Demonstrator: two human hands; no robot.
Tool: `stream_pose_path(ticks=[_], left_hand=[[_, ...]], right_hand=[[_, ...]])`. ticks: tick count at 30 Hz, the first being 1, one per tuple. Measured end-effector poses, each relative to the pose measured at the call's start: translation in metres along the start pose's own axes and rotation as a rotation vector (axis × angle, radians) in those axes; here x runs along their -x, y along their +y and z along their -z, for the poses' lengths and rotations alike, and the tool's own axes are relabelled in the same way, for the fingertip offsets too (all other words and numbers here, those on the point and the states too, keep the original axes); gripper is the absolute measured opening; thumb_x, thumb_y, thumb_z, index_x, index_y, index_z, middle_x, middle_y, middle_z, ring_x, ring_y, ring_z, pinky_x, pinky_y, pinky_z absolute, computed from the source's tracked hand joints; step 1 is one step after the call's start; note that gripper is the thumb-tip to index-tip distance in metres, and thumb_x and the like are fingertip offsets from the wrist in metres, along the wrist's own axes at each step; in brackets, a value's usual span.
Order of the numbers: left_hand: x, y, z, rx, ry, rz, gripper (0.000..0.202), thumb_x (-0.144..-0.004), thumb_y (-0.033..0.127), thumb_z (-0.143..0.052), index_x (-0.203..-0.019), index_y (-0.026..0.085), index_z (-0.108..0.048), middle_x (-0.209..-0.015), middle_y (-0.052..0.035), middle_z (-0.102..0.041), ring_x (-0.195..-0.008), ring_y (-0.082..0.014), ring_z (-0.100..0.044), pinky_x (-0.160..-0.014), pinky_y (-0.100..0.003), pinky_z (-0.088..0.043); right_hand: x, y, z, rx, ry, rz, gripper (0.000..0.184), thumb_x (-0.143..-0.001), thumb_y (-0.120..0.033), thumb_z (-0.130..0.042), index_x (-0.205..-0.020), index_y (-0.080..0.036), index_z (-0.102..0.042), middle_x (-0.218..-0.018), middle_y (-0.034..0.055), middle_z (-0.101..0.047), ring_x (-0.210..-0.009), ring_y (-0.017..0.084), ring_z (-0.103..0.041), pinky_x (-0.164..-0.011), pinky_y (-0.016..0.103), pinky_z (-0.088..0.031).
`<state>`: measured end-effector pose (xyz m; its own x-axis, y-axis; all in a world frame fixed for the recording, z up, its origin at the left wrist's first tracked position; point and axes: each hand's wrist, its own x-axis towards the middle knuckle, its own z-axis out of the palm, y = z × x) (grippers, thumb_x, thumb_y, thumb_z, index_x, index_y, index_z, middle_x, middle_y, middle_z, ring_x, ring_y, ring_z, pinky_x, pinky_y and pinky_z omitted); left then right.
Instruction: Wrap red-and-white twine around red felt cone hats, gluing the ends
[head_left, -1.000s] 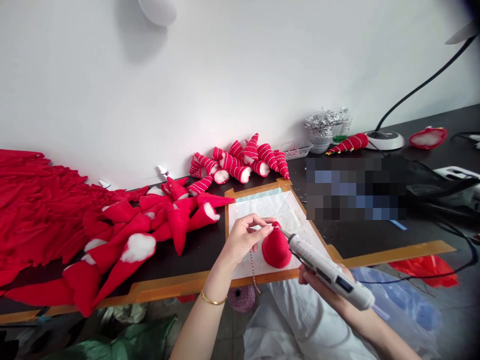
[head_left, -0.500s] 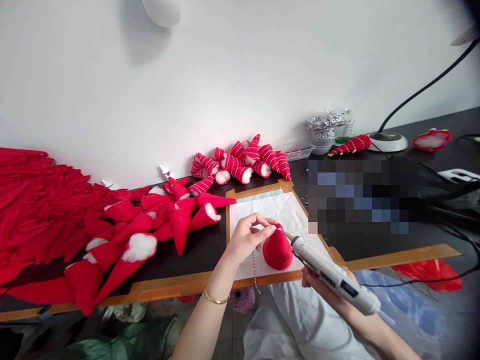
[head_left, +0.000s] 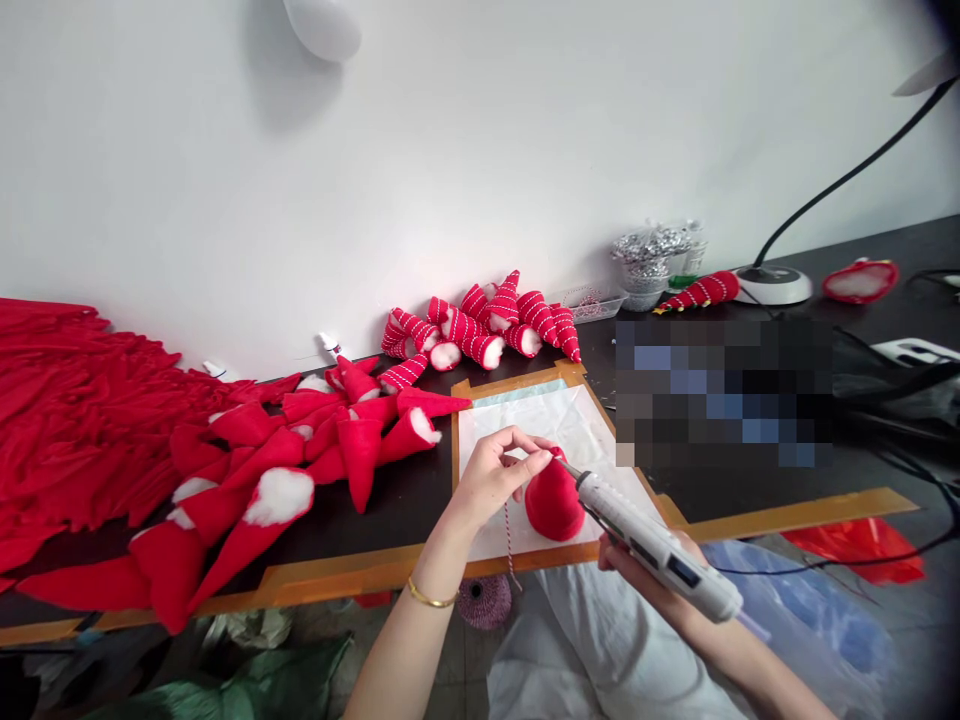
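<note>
My left hand (head_left: pixel 504 472) is closed in a pinch at the tip of a red stuffed cone (head_left: pixel 553 508), which stands wide end toward me on the white sheet (head_left: pixel 480 520). From under those fingers hangs red-and-white twine (head_left: pixel 509 545), whose end reaches past the table edge. My right hand (head_left: pixel 637 565) is wrapped round a white glue gun (head_left: pixel 652 540) with a small display. The gun's metal nozzle meets or nearly meets the cone's tip beside my left fingers; a bead of glue cannot be made out there.
Red cones filled with white stuffing (head_left: pixel 277 497) lie left, beside a heap of red cloth pieces (head_left: pixel 82 420). Twine-wrapped cones (head_left: pixel 472 335) are piled by the wall. A lamp base (head_left: pixel 774 284) and cables (head_left: pixel 900 450) stand right. A twine spool (head_left: pixel 484 602) sits below the edge.
The glue gun and my right hand have shifted slightly left, with the nozzle closer to the cone's tip. My left hand and the cone have stayed almost still.
</note>
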<state>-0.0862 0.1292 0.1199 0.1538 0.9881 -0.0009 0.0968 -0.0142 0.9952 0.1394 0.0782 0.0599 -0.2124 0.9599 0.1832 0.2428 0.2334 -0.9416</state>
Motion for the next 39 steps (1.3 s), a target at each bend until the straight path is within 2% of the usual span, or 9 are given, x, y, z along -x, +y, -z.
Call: stream_pose_path(ticks=[3, 9, 13, 16, 22, 24, 28, 37, 39], left_hand=[[-0.001, -0.001, 0.0, -0.002, -0.003, 0.015, 0.03, -0.081, 0.04, -0.077, -0.083, 0.016, -0.06, -0.106, -0.0071, -0.074, -0.048, -0.0026, -0.048, -0.039, -0.016, -0.037], [-0.002, -0.001, 0.001, -0.053, -0.044, 0.022, 0.039, -0.081, 0.043, -0.077, -0.11, 0.017, -0.071, -0.102, -0.0058, -0.072, -0.049, -0.0032, -0.046, -0.041, -0.017, -0.038], [-0.002, 0.0, 0.001, -0.105, -0.059, 0.026, 0.039, -0.082, 0.046, -0.076, -0.105, 0.014, -0.074, -0.079, -0.0021, -0.07, -0.046, -0.0045, -0.044, -0.042, -0.018, -0.037], [-0.003, 0.0, 0.001, -0.097, -0.05, 0.038, 0.037, -0.082, 0.045, -0.077, -0.103, 0.015, -0.074, -0.07, 0.0007, -0.065, -0.046, -0.0053, -0.043, -0.042, -0.018, -0.036], [-0.004, -0.001, 0.001, -0.109, -0.047, 0.023, 0.036, -0.082, 0.045, -0.077, -0.103, 0.015, -0.075, -0.076, -0.0018, -0.068, -0.046, -0.0046, -0.044, -0.044, -0.019, -0.034], [-0.003, -0.001, 0.001, -0.112, -0.043, 0.032, 0.037, -0.081, 0.046, -0.077, -0.102, 0.015, -0.075, -0.076, -0.0019, -0.069, -0.047, -0.0053, -0.045, -0.044, -0.019, -0.035], [-0.003, -0.001, 0.001, -0.097, -0.039, 0.054, 0.038, -0.081, 0.047, -0.077, -0.102, 0.016, -0.075, -0.062, 0.0026, -0.06, -0.045, -0.006, -0.042, -0.043, -0.02, -0.034], [-0.004, -0.001, 0.001, -0.093, -0.042, 0.058, 0.037, -0.08, 0.047, -0.078, -0.1, 0.015, -0.074, -0.061, 0.0029, -0.059, -0.045, -0.0061, -0.042, -0.044, -0.02, -0.032], [-0.004, -0.001, 0.0, -0.091, -0.042, 0.049, 0.037, -0.08, 0.046, -0.078, -0.1, 0.015, -0.075, -0.065, 0.0014, -0.063, -0.045, -0.0055, -0.042, -0.044, -0.02, -0.033]], right_hand=[[-0.002, 0.007, 0.001, 0.055, -0.09, 0.057, 0.025, -0.088, -0.038, -0.065, -0.069, -0.024, -0.072, -0.065, 0.0013, -0.073, -0.058, 0.019, -0.069, -0.059, 0.026, -0.056], [0.0, 0.017, -0.001, 0.041, -0.085, 0.044, 0.022, -0.088, -0.037, -0.066, -0.072, -0.024, -0.073, -0.067, 0.0019, -0.074, -0.062, 0.021, -0.072, -0.06, 0.027, -0.057], [0.002, 0.017, 0.001, 0.034, -0.075, 0.03, 0.024, -0.089, -0.038, -0.066, -0.071, -0.023, -0.071, -0.068, 0.0023, -0.074, -0.062, 0.021, -0.071, -0.06, 0.027, -0.056], [0.003, 0.011, 0.003, 0.019, -0.072, 0.036, 0.024, -0.09, -0.037, -0.065, -0.072, -0.023, -0.073, -0.07, 0.0032, -0.075, -0.064, 0.021, -0.072, -0.062, 0.027, -0.056], [0.0, -0.002, 0.003, 0.005, -0.076, 0.056, 0.024, -0.088, -0.037, -0.065, -0.07, -0.023, -0.071, -0.067, 0.0022, -0.073, -0.061, 0.02, -0.07, -0.059, 0.026, -0.055], [0.0, -0.001, 0.003, 0.009, -0.065, 0.044, 0.024, -0.089, -0.038, -0.065, -0.071, -0.023, -0.072, -0.068, 0.0023, -0.074, -0.063, 0.021, -0.07, -0.061, 0.027, -0.056], [0.001, 0.004, 0.002, 0.009, -0.065, 0.039, 0.024, -0.09, -0.037, -0.065, -0.071, -0.023, -0.072, -0.069, 0.0024, -0.074, -0.063, 0.021, -0.071, -0.061, 0.026, -0.055], [-0.001, 0.003, 0.002, 0.045, -0.086, 0.092, 0.025, -0.091, -0.037, -0.064, -0.072, -0.023, -0.07, -0.068, 0.0011, -0.073, -0.062, 0.019, -0.07, -0.06, 0.025, -0.054], [0.0, 0.003, 0.002, 0.045, -0.091, 0.091, 0.024, -0.091, -0.036, -0.063, -0.072, -0.023, -0.069, -0.068, 0.0011, -0.072, -0.062, 0.019, -0.07, -0.06, 0.026, -0.054]])
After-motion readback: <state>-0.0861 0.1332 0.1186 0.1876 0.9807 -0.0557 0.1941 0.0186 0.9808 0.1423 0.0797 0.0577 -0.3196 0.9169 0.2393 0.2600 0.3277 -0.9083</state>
